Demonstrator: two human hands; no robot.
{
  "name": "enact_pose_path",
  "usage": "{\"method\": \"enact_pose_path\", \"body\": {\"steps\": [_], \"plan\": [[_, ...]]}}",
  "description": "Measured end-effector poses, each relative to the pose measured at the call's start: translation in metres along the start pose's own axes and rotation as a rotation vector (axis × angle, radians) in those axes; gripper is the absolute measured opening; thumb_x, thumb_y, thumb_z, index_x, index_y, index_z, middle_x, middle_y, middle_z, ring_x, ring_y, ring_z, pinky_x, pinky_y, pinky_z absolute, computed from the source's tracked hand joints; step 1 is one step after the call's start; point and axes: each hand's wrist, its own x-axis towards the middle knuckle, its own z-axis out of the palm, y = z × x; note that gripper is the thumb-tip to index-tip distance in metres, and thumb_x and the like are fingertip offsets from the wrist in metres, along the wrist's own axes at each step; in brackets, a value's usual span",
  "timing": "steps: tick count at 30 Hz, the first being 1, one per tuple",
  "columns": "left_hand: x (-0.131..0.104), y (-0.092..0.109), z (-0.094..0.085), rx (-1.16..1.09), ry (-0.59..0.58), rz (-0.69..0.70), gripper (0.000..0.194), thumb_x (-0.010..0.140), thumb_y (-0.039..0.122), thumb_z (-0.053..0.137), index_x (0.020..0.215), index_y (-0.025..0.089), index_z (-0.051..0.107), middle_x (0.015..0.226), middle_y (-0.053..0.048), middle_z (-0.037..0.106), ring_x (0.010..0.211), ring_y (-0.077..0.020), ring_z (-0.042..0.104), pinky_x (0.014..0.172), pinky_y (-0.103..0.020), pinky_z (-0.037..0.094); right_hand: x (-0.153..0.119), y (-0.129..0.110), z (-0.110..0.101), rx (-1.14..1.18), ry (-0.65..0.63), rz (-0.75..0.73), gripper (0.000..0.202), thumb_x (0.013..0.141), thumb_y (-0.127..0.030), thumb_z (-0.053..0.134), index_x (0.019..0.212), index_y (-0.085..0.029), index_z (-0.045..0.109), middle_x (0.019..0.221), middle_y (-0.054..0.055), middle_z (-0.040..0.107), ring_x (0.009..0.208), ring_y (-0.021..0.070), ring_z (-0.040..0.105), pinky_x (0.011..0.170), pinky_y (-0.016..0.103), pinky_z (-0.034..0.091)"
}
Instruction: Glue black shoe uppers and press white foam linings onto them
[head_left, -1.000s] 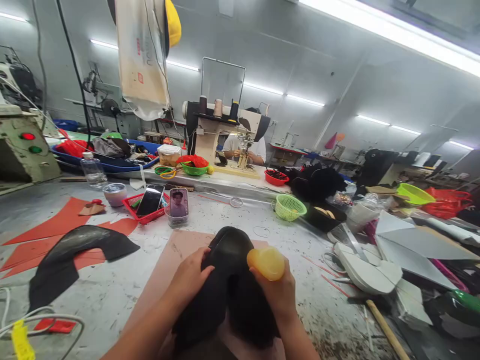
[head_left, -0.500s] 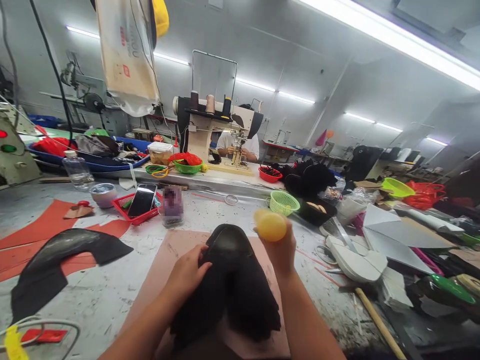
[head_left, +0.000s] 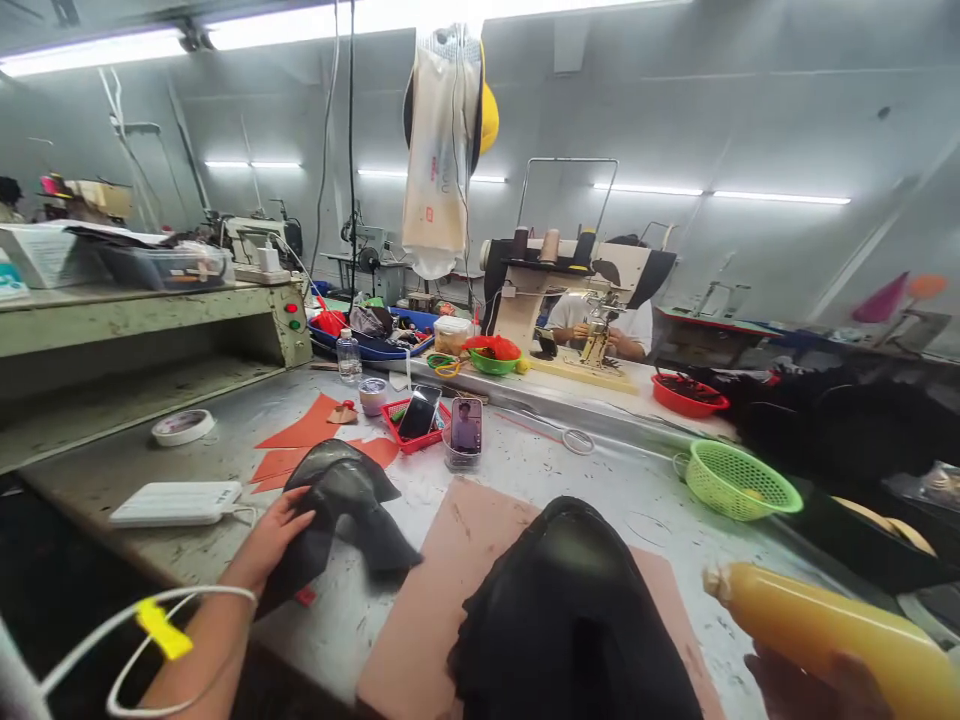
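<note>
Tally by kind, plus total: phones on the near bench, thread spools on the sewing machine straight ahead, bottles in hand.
Phones: 2
Thread spools: 3
Yellow bottle in right hand: 1
Total: 6

Your right hand [head_left: 791, 688] is partly hidden by the yellow bottle [head_left: 832, 625], whose base is cut off. Toward the near edge of the bench [head_left: 525, 465], the central black piece [head_left: 562, 610] is cropped. Beyond the far edge, the sewing machine [head_left: 521, 315] hides part of the co-worker [head_left: 639, 328].
</note>
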Motion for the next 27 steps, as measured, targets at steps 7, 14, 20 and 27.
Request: {"method": "enact_pose_path", "body": {"steps": [7,14,20,27], "plan": [[0.023,-0.03,-0.022,0.558,0.112,0.042,0.047,0.063,0.028,0.049,0.106,0.008,0.051,0.116,-0.026,0.053,0.115,-0.0409,0.044,0.095,-0.055,0.031,-0.013,0.019,0.011,-0.15,-0.129,-0.016,0.045,0.046,-0.044,0.077,0.078,-0.019,0.058,0.065,0.0,0.061,0.052,0.0164,0.057,0.046,0.029,0.052],[0.022,-0.051,0.011,0.853,0.128,0.159,0.054,0.071,0.034,0.043,0.113,0.001,0.052,0.126,-0.026,0.047,0.121,-0.0371,0.038,0.099,-0.045,0.03,-0.011,0.015,0.003,-0.1,-0.115,-0.077,0.048,0.041,-0.041,0.08,0.079,-0.021,0.059,0.067,0.0,0.063,0.051,0.0156,0.057,0.042,0.025,0.051],[0.051,-0.033,0.015,0.946,0.208,0.193,0.054,0.078,0.032,0.037,0.115,-0.006,0.047,0.124,-0.033,0.044,0.117,-0.0419,0.041,0.093,-0.049,0.035,-0.009,0.026,0.002,-0.141,-0.229,-0.122,0.04,0.057,-0.043,0.073,0.087,-0.02,0.06,0.078,0.004,0.066,0.065,0.0198,0.062,0.048,0.027,0.052],[0.005,0.029,0.1,0.828,0.032,0.672,0.039,0.082,0.032,0.038,0.114,0.016,0.054,0.126,-0.01,0.052,0.122,-0.0288,0.039,0.099,-0.041,0.035,-0.014,0.032,0.04,-0.65,-0.38,-0.421,0.058,0.046,-0.042,0.078,0.095,-0.018,0.056,0.083,0.006,0.066,0.074,0.0263,0.062,0.063,0.039,0.052]]}}
